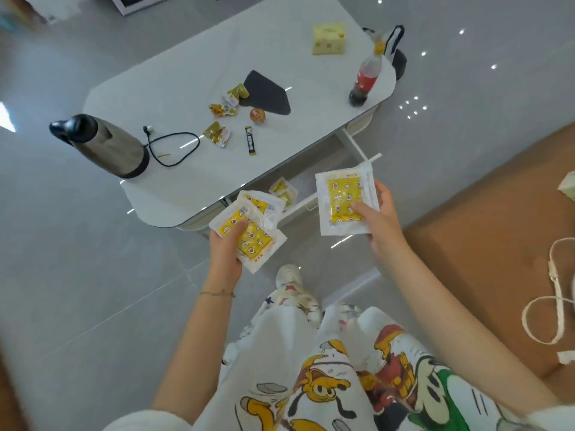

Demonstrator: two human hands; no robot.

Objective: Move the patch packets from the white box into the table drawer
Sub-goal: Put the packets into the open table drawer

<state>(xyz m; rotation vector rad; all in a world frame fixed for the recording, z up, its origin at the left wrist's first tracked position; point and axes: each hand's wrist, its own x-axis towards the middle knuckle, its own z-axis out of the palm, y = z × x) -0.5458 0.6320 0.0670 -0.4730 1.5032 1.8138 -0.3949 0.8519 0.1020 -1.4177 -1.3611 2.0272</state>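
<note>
Holding patch packets in both hands, a person faces a low white table [174, 88] whose drawer [354, 144] stands pulled open beneath the near right edge. At left, the left hand [225, 255] grips a fanned bundle [249, 234] of packets, with the thumb pressed on the top yellow panel and the fingers curled underneath. This bundle hangs just on the near side of the table edge, left of the drawer opening. In the middle, a few loose packets [283, 192] already lie in the left part of the drawer, so part of the transfer appears done. At right, the right hand [378, 213] is clamped on a squared stack [343, 202] of packets, thumb on top, held above the drawer's near rail. Neither handful is yet delivered. The white box cannot be identified with certainty, so the number of packets left in it cannot be told. Judged from this, the task is partway: two handfuls to set down, perhaps more to fetch.
</note>
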